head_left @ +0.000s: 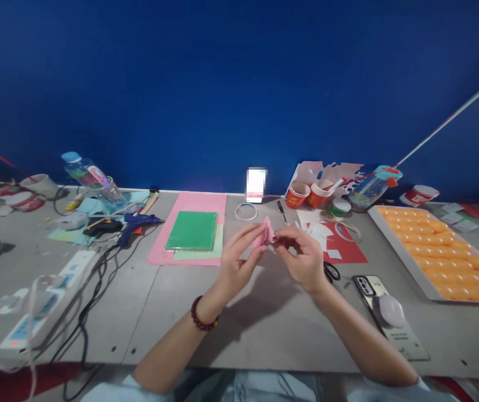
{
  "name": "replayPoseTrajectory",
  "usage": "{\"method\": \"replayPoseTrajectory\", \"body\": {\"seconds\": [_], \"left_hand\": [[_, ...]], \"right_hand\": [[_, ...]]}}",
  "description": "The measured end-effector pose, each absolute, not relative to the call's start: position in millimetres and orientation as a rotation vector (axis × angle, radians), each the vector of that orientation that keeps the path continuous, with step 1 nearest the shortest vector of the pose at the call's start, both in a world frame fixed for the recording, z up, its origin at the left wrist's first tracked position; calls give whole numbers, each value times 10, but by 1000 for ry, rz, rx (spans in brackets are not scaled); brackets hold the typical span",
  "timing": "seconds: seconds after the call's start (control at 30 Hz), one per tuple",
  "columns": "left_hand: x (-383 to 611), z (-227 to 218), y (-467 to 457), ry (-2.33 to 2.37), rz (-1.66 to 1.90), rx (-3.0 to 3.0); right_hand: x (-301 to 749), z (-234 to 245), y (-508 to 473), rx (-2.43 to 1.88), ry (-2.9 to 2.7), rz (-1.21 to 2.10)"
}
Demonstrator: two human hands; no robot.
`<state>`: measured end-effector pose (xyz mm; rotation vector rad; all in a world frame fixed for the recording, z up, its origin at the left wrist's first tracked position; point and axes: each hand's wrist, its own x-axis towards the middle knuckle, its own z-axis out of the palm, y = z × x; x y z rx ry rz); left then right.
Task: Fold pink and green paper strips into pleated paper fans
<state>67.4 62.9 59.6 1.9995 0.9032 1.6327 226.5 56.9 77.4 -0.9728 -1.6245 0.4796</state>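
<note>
A small folded piece of pink paper (266,233) is held up over the grey table (168,312) between both hands. My left hand (239,258), with a dark red bead bracelet at the wrist, pinches its left side with curled fingers. My right hand (300,252) pinches its right edge at the fingertips. A green paper stack (192,230) lies on a pink sheet (200,204) just left of my hands.
Black scissors (330,272) and a phone (369,287) lie right of my hands, by a red sheet with white cutouts (342,245). A tray of orange balls (444,251) fills the right. Red paper cups (306,194), a tape ring (246,211), a glue gun (137,224), a power strip (51,301) and cables occupy the rest.
</note>
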Motion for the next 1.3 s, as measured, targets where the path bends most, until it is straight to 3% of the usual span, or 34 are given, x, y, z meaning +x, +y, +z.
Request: {"method": "replayPoseTrajectory", "body": {"seconds": [0.53,1.07,1.3], "left_hand": [[627,435,594,906,1822,1929],[645,852,691,732,1766,2116],[713,987,702,718,1705,2074]], "right_hand": [[2172,787,634,-873,-1767,627],[2287,906,567,-952,-1594,504],[2300,948,541,-999,-1441,628]]}}
